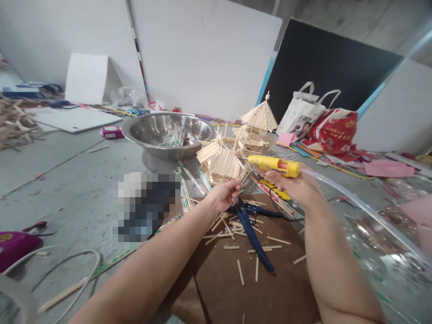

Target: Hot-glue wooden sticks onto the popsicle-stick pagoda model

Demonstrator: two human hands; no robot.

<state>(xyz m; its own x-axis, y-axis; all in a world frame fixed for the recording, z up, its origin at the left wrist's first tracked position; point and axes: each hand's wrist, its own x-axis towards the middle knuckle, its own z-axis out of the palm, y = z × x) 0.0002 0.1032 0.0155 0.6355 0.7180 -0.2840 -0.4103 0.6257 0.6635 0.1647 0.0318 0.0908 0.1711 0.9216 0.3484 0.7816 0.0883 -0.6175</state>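
My right hand (293, 185) is closed round a yellow glue gun (274, 164), whose nozzle points left at a small house model (222, 162) built of wooden sticks. A clear glue stick trails from the gun's back toward the right. My left hand (225, 193) is closed in a pinch at the model's lower right corner, fingers touching its stick wall. A second stick model with a pointed roof (259, 118) stands just behind. Loose cut sticks (236, 234) and blue-handled cutters (251, 229) lie on a brown board (270, 288) below my hands.
A steel bowl (135, 130) holding wrapped chopsticks sits behind the models. White and black boards lean at the back. A white bag (302, 114) and red bag (334, 130) stand at right, pink paper beyond. A magenta object (13, 245) and cables lie at left.
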